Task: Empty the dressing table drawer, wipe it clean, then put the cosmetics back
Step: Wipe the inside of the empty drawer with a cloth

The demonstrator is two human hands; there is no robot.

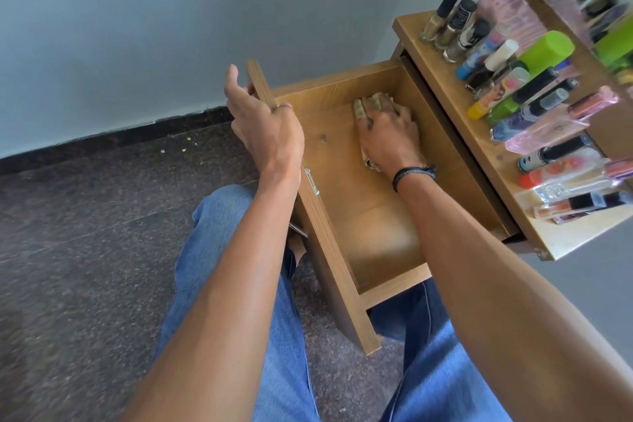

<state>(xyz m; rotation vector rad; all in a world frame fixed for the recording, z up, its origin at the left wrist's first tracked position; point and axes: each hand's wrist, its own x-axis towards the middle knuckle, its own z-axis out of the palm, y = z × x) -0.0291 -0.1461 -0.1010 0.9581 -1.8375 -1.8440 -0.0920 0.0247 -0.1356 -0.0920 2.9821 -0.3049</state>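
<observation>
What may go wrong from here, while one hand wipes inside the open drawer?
1. The bottles stand crowded along the table top's edge above the drawer; a knock from the right forearm might topple some in.
2. A dark speck on the drawer floor lies apart from the cloth under the right hand and might be missed.

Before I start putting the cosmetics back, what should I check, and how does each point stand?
1. Drawer emptied: ok, only the cloth and right hand are inside.
2. Drawer steadied: ok, left hand grips its front.
3. Wiping done: not ok, a dark speck lies on the drawer floor.
4. Right hand free: not ok, it presses the cloth.
5. Floor under that hand clean: cannot tell, hidden.
6. Cosmetics at hand: ok, lined up on the table.
</observation>
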